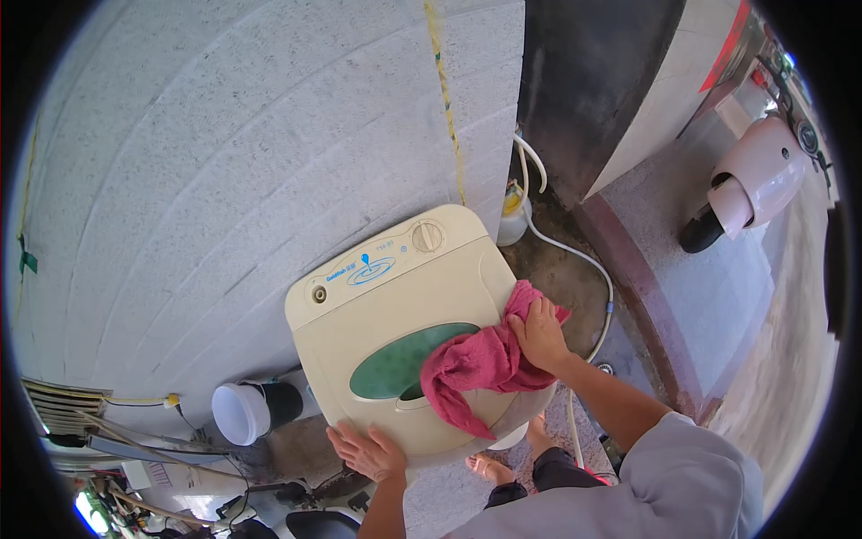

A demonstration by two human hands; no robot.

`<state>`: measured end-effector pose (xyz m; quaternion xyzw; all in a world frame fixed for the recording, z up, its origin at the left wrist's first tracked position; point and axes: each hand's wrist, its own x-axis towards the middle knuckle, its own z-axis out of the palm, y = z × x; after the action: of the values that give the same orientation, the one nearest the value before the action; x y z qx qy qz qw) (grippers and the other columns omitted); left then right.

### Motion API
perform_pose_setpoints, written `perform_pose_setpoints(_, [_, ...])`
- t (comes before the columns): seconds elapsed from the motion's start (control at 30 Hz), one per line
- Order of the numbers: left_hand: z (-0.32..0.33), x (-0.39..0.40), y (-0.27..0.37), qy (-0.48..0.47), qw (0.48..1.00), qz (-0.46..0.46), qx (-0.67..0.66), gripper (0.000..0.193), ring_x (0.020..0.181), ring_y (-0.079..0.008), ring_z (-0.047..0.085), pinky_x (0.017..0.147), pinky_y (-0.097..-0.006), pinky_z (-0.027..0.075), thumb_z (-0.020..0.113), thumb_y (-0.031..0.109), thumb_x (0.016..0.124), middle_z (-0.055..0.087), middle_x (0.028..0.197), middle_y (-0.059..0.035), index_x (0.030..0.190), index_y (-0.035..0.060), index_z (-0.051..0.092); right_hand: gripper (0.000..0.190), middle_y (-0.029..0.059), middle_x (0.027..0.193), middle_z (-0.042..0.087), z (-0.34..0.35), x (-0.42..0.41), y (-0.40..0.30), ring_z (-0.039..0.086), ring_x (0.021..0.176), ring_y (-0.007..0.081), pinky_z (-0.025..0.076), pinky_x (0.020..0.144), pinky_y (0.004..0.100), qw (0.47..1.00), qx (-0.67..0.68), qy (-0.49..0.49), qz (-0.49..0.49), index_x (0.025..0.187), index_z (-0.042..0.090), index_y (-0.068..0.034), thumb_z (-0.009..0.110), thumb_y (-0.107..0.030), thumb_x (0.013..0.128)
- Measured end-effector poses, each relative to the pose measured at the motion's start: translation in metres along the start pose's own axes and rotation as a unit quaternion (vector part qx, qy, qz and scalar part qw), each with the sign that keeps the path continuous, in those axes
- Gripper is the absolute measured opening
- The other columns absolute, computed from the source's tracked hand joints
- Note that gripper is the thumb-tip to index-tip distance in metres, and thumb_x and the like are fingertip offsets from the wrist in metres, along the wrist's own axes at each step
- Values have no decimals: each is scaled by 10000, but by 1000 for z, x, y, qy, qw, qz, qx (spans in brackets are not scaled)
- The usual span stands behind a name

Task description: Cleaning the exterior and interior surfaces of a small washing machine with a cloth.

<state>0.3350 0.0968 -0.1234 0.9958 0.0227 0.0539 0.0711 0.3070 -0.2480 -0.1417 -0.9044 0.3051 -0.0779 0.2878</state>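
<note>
A cream-coloured Goldfish spin dryer or small washing machine (pixel 404 296) stands before me against the wall, seen from above. Its lid has an oval green window (pixel 397 364), and a round dial (pixel 427 237) sits on its top panel. My right hand (pixel 541 335) grips a crumpled pink-red cloth (pixel 471 357) at the machine's right edge; the cloth drapes over the lid and part of the window. My left hand (pixel 372 453) rests flat with fingers apart on the front left corner and holds nothing.
A white bucket (pixel 240 413) lies tilted left of the machine. A white hose (pixel 572 250) curves down its right side, near a white container (pixel 513 222). Behind stands a pale block wall (pixel 269 135). A pink scooter (pixel 761 168) is at the right, beyond a raised reddish kerb (pixel 633 290).
</note>
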Motion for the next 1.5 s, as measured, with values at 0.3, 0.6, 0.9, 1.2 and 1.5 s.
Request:
perform_pose_setpoints(0.3, [0,2,-5,-8,1000,-15,-24,642,1296,-448,260,1003,-553,257,403,393,912,192,1456,-278,1410,23,239,532,261,1209,471,2,66,-44,476,1082,406,405,911,493,998,-61,-2,-26,1199,428,56,552,-352,881])
perform_pose_setpoints(0.6, [-5,2,5,11,1000,-1,-28,638,1283,-435,277,1007,-538,257,445,366,903,217,1456,-252,1413,43,240,360,171,1110,505,-1,82,-97,478,1011,302,387,853,403,921,-145,109,-346,1079,586,-32,614,-224,777])
perform_pose_setpoints(0.9, [-7,5,0,11,999,-4,-53,659,1278,-447,281,989,-548,265,499,354,869,227,1448,-254,1400,46,261,193,59,846,519,71,91,-198,509,839,234,414,729,379,880,-61,69,-467,876,618,-106,651,-181,700])
perform_pose_setpoints(1.2, [-12,4,-7,-13,994,20,-108,689,1270,-475,266,967,-575,256,474,421,875,225,1431,-296,1364,-37,309,357,96,1035,513,126,68,-285,453,1009,272,351,852,409,850,-115,-31,-513,1036,650,-99,646,-335,767])
perform_pose_setpoints(1.5, [-14,6,-21,-28,985,58,-158,711,1246,-528,265,930,-615,257,446,485,883,238,1382,-375,1310,-73,339,338,86,1104,493,78,96,-304,438,1040,276,326,895,480,783,-340,-39,-519,1015,639,-88,662,-282,740])
